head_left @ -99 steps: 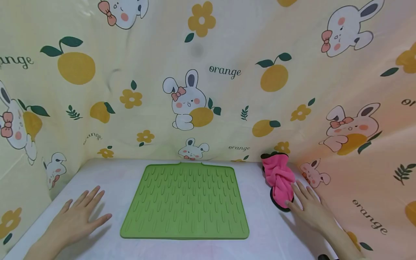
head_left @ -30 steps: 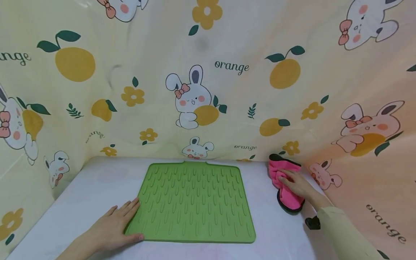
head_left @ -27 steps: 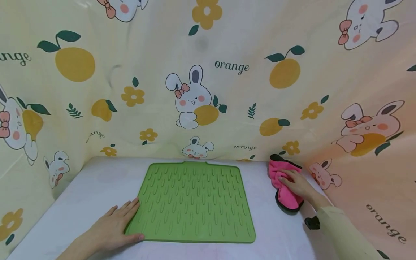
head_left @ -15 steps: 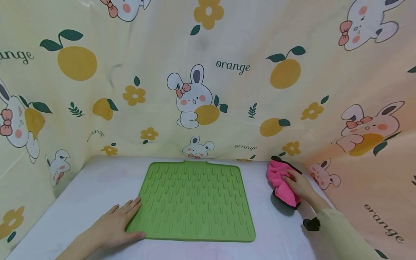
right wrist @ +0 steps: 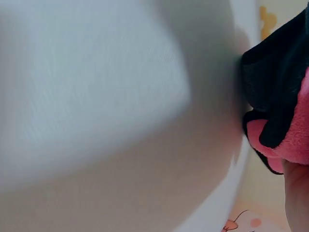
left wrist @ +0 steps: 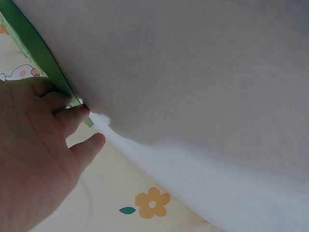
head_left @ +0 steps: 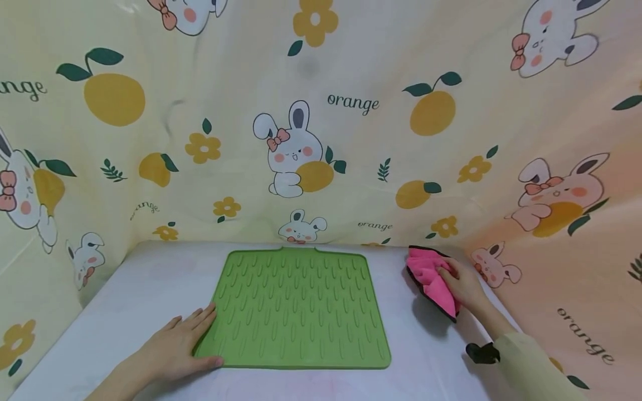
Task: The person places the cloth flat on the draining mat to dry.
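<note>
white table (head_left: 160, 278) held green mat (head_left: 296, 309), pink cloth (head_left: 430, 278) to the mat's right.
cloth, black-edged, was pinched above the surface between thumb and fingers of right hand (head_left: 464, 287); left hand (head_left: 173, 348) lay at mat's left edge, fingers straight, thumb spread.

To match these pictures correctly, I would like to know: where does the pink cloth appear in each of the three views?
Head: pink cloth right of the green mat, held in the right hand.
Left wrist: not in this picture.
Right wrist: at the right edge, cut off by the frame, its black side showing.
Shared landmark: the printed backdrop, visible in all three views.
</note>
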Motion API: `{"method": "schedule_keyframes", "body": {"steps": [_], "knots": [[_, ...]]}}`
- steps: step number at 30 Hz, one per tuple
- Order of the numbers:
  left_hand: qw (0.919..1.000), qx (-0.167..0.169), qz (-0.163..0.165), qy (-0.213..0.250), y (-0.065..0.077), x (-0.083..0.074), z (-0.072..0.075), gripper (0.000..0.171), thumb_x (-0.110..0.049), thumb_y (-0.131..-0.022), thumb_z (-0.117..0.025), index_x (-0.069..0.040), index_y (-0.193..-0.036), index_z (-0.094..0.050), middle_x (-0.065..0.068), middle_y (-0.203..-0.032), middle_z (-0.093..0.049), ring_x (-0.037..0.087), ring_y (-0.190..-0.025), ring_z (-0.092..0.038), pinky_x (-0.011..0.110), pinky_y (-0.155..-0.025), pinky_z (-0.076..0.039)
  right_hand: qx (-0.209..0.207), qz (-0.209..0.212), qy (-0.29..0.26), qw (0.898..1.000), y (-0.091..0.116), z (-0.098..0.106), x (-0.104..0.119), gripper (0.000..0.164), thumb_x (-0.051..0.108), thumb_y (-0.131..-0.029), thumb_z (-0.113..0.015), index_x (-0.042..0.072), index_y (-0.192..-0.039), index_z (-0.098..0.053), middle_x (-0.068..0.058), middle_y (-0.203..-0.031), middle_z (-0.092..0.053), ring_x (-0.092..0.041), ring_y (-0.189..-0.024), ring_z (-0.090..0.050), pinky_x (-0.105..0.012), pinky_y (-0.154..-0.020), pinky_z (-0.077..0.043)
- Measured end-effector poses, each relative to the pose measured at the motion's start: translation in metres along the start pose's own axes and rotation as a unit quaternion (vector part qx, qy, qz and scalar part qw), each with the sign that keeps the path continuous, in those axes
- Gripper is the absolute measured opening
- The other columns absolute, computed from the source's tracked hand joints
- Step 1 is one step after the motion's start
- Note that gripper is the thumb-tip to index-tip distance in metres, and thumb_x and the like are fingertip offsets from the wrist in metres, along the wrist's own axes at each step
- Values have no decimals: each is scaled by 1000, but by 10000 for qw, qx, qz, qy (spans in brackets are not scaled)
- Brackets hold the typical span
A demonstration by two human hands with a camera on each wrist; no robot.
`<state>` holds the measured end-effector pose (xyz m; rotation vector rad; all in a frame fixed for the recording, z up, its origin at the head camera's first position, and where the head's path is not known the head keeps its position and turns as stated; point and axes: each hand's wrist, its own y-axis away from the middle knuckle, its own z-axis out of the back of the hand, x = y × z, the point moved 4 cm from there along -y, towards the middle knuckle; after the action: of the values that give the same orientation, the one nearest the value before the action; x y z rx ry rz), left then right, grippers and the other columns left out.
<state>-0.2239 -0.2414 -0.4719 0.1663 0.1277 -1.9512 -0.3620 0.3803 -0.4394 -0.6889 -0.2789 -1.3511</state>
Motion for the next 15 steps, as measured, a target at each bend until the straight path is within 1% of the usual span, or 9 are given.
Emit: {"method": "schedule_keyframes", "body": {"steps": [4,8,10,11,13,15], "knots": [[10000,19,24,20,1,0,0,108,-80,-85,-61,4,-152,-47,18,-162,-42,44,-143,-46,71,-110,-36,-155,-55,-94,9998,6,3,13,39,26,-109,-56,-1,-136,-59,-26,-117,-65,-39,-100,-58,-51,-81,-50],[10000,21,38,59,1,0,0,108,-79,-85,-61,4,-152,-47,17,-162,-42,43,-144,-45,71,-110,-36,-275,-189,-221,9992,9,5,30,41,31,-110,-54,1,-138,-58,-24,-120,-65,-36,-101,-58,-46,-81,-51],[10000,14,39,54,0,0,0,107,-79,-86,-61,4,-152,-47,18,-162,-42,44,-143,-45,71,-110,-36,-433,-243,-337,9982,10,6,40,42,32,-110,-53,3,-138,-59,-23,-121,-65,-34,-101,-58,-41,-81,-51],[10000,28,43,64,0,0,0,107,-79,-86,-61,4,-152,-47,18,-162,-41,44,-144,-45,72,-109,-36,-522,-272,-409,9974,11,6,45,42,33,-110,-53,3,-138,-59,-23,-121,-66,-33,-102,-58,-37,-80,-51],[9999,46,41,84,0,0,0,107,-78,-86,-62,4,-152,-46,18,-162,-41,45,-143,-45,72,-109,-36,-736,-312,-621,9949,13,5,55,41,32,-109,-54,4,-138,-60,-20,-119,-65,-26,-98,-56,-28,-78,-48],[9999,76,48,108,0,1,-1,107,-78,-86,-62,4,-152,-46,19,-162,-40,45,-144,-44,73,-109,-35,-927,-375,-879,9911,16,3,66,40,33,-109,-56,6,-137,-61,-17,-114,-66,-19,-93,-55,-23,-73,-46]]}}
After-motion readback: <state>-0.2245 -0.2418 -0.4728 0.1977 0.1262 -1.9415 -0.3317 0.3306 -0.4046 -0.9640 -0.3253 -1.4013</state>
